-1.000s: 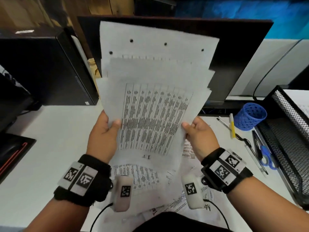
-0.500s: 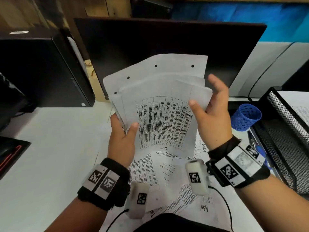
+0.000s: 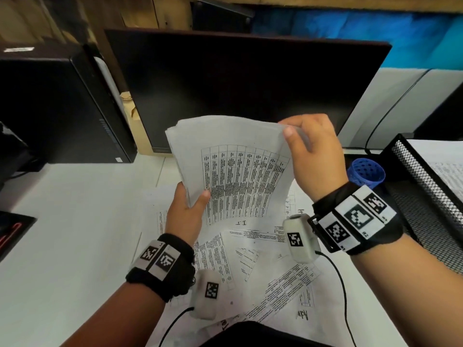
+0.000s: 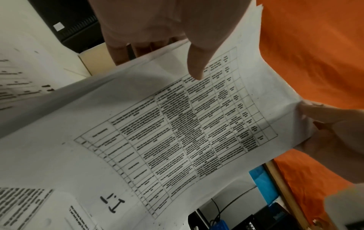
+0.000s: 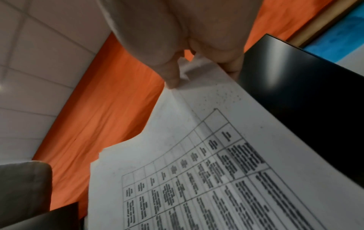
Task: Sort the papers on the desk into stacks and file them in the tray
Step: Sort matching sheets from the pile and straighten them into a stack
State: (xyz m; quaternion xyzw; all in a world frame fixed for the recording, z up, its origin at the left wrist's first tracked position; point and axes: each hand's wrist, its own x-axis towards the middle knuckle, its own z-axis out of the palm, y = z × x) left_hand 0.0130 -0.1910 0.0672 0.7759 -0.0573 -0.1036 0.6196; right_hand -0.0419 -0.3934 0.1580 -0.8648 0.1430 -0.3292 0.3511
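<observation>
A stack of papers (image 3: 240, 171) with a printed table on its top sheet is held upright above the desk, in front of the monitor. My left hand (image 3: 186, 209) grips its lower left edge, thumb on the front. My right hand (image 3: 310, 149) pinches its top right corner between thumb and fingers. The same stack of papers (image 4: 177, 124) fills the left wrist view, and its corner (image 5: 197, 87) shows pinched in the right wrist view. Loose printed sheets (image 3: 250, 259) lie spread on the white desk below. The black mesh tray (image 3: 426, 196) stands at the right with paper in it.
A dark monitor (image 3: 238, 83) stands right behind the papers. A black computer case (image 3: 57, 103) sits at the left. A blue mesh cup (image 3: 365, 172) stands between my right wrist and the tray. White desk surface (image 3: 75, 234) lies to the left.
The fanned sheets have come down and been squared into one stack. My right hand moved from the lower right edge up to the top right corner. My left hand stayed on the left edge.
</observation>
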